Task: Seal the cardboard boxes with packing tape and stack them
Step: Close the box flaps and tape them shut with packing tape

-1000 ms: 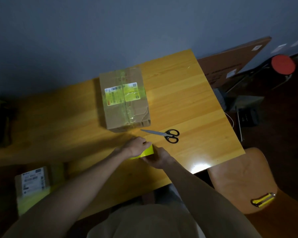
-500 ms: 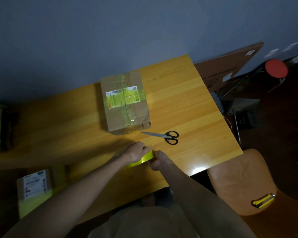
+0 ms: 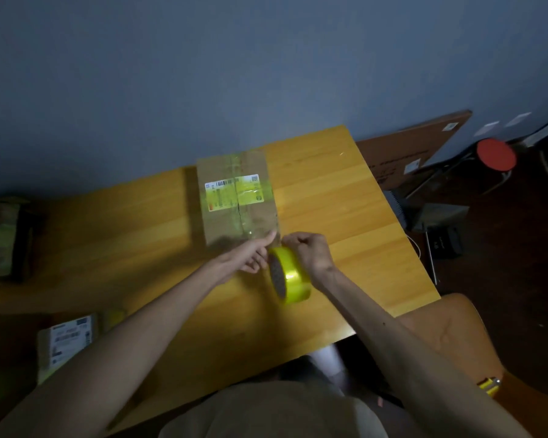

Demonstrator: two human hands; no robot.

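yellow-green roll of packing tape (image 3: 290,276), on edge over yellow wooden table (image 3: 329,191), gripped in curled right hand (image 3: 310,251) just before brown cardboard box (image 3: 234,216) mid-table; likely held so to feed a strip onto its seam. left hand (image 3: 250,254) outstretched at box's near edge; grip on tape end unclear. white-and-green barcode label (image 3: 233,191) atop; writing unreadable.

You had yellow-orange wooden table (image 3: 345,197) before you; red round stool (image 3: 495,154) far right; tan moulded chair (image 3: 450,336) at right, small yellow-black tool (image 3: 489,385) on seat.
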